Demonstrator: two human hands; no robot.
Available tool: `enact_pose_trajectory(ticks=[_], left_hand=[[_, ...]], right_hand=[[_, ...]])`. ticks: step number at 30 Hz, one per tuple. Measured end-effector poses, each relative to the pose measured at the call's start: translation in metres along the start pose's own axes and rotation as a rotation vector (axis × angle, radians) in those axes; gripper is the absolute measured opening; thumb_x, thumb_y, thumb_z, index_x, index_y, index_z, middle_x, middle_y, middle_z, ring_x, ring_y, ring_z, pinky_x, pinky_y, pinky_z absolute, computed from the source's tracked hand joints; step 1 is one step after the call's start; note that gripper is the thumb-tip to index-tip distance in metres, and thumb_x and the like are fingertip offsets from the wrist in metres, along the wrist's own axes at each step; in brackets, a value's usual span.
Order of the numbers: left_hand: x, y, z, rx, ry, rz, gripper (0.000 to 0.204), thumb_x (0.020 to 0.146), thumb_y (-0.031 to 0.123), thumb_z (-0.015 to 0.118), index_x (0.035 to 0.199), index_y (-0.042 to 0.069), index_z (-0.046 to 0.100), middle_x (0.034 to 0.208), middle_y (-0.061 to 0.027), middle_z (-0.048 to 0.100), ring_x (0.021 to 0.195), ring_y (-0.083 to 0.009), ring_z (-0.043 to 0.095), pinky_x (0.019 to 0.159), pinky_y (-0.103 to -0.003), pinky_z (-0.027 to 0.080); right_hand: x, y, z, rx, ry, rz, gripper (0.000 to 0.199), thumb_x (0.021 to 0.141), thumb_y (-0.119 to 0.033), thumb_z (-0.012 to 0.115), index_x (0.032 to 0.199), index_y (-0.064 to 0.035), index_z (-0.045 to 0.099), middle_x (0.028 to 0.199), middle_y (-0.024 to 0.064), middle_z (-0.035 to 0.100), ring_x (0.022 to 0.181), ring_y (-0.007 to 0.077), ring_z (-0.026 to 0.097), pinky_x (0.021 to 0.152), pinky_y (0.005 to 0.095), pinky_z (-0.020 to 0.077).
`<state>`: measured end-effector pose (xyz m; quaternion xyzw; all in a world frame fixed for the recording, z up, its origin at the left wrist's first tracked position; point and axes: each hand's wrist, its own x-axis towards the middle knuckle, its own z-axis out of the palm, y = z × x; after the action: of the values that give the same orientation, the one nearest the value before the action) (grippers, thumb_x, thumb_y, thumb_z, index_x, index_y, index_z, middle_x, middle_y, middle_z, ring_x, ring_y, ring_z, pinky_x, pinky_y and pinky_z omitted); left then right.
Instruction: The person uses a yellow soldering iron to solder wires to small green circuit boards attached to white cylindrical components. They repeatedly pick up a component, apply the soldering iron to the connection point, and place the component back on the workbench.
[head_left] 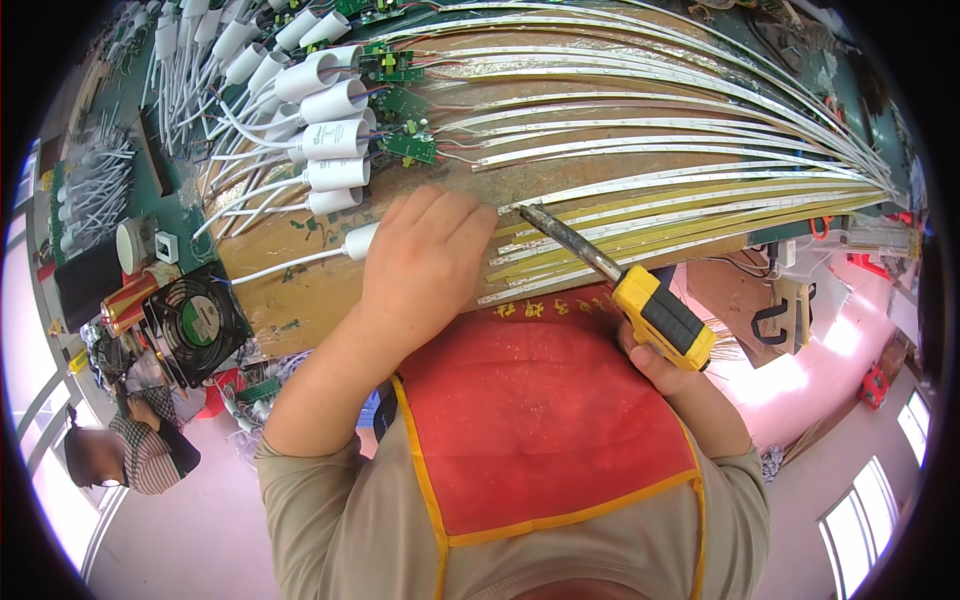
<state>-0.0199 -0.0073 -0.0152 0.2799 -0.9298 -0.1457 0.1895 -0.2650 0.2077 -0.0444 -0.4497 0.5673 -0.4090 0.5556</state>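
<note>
My right hand [653, 362] grips a yellow and black soldering iron [660, 316]. Its dark metal tip points up and left, at the left end of a thin white LED strip [580, 193], close to my left fingertips. My left hand [430, 250] is closed, knuckles up, over the wooden board [290, 300]. What its fingers pinch is hidden beneath them. A white plastic cap [361, 241] with a white cable sticks out from under that hand's left side. Just beyond, green circuit boards [410, 148] join several white caps [335, 140] to LED strips by thin wires.
More strips on yellowish backing [600, 245] lie along the near right edge. At left stand a black fan [196, 322] and a white round container [132, 246]. Piled caps and cables [95, 190] fill the far left. Another person [140, 440] sits at lower left.
</note>
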Motion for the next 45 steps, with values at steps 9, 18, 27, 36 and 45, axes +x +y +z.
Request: enact_pose_trajectory(ticks=[9,18,27,36,45], left_hand=[[0.0,0.0,-0.001,0.007,-0.005,-0.004,0.021,0.071,0.001,0.065,0.091,0.008,0.066,0.088,-0.0045,0.062,0.082,-0.0258,0.059,0.073,-0.038,0.047],[0.003,0.0,-0.002,-0.003,-0.025,0.005,0.022,0.072,0.001,0.065,0.092,0.008,0.066,0.088,-0.0044,0.061,0.083,-0.0259,0.059,0.073,-0.038,0.047],[0.005,0.001,-0.005,-0.006,-0.057,-0.031,0.02,0.073,0.002,0.067,0.091,0.008,0.065,0.088,-0.0046,0.06,0.084,-0.0264,0.058,0.074,-0.038,0.046],[0.007,0.003,0.0,-0.027,-0.006,-0.1,0.013,0.075,0.005,0.069,0.086,0.01,0.065,0.087,-0.0039,0.061,0.084,-0.0259,0.058,0.073,-0.038,0.045],[0.006,0.004,0.003,0.019,0.0,-0.099,0.013,0.073,0.006,0.069,0.084,0.011,0.065,0.086,-0.0031,0.061,0.082,-0.025,0.058,0.072,-0.038,0.044]], right_hand=[[0.0,-0.004,0.001,0.038,0.021,0.021,0.024,0.08,-0.014,0.072,0.097,-0.001,0.06,0.083,0.0076,0.057,0.068,0.0194,0.057,0.06,0.0309,0.0439],[0.002,-0.011,0.0,-0.029,0.022,0.011,0.024,0.08,-0.011,0.071,0.098,-0.0009,0.06,0.084,0.0081,0.058,0.069,0.0204,0.057,0.062,0.032,0.0445],[0.005,-0.013,0.001,-0.009,0.036,0.016,0.021,0.079,-0.011,0.071,0.095,-0.0014,0.06,0.083,0.008,0.057,0.07,0.0202,0.056,0.063,0.0319,0.0445],[0.004,-0.007,0.0,-0.046,0.018,0.004,0.021,0.079,-0.013,0.071,0.094,-0.0023,0.06,0.082,0.0082,0.058,0.069,0.0215,0.056,0.063,0.0326,0.044],[0.002,-0.008,0.002,-0.018,0.036,0.029,0.022,0.079,-0.014,0.071,0.094,-0.0025,0.06,0.081,0.0084,0.058,0.068,0.0225,0.056,0.062,0.0333,0.044]])
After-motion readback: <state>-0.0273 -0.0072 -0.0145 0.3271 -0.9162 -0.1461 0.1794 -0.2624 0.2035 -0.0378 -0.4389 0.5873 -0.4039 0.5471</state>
